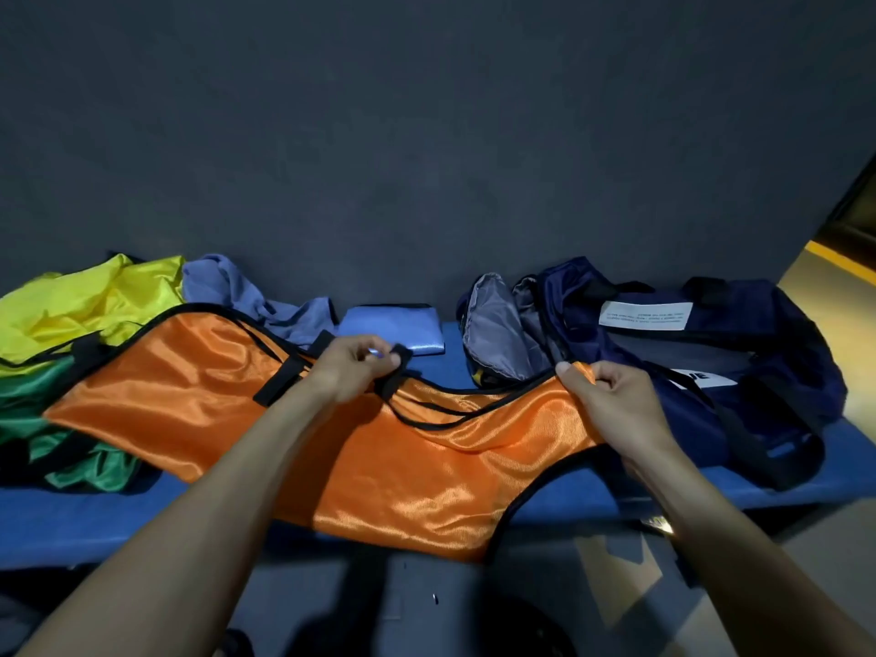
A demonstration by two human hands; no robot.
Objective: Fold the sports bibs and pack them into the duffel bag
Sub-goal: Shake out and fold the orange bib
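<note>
An orange bib with black trim lies spread across the blue bench, its near edge hanging over the front. My left hand pinches a black strap at the bib's top edge. My right hand grips the bib's right shoulder corner. A navy duffel bag sits open at the right, grey lining showing. One folded light-blue bib rests behind my left hand.
Loose bibs pile at the left: yellow, green and crumpled light blue. A dark wall rises right behind the bench. Grey floor lies below, with a dark round object near my feet.
</note>
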